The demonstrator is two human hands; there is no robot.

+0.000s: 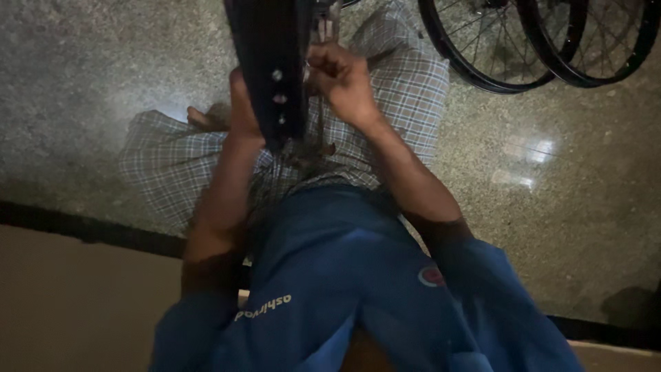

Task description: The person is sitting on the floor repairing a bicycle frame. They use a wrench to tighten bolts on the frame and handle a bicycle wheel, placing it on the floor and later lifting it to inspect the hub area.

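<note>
Speckled grey stone floor (82, 83) fills most of the view, polished enough to throw back pale patches of light on the right and near the person's knee. A dark band runs along its near edge, where a plain tan wall surface (62, 303) begins at the near left. The person sits on the floor in a checked cloth and a blue shirt, legs folded, one bare foot showing at the left.

A black bicycle wheel rim (272, 62) stands upright over the lap, reaching past the far edge of the view, with small round holes along its inner face. The left hand (241, 114) is behind the rim on its left side, fingers wrapped around it, mostly hidden. The right hand (344, 79) is against the rim's right edge, fingers curled tight as if pinching something small there; what it pinches is too small to tell.

At the far right, two more spoked wheels (537, 41) rest on the floor, overlapping each other.
</note>
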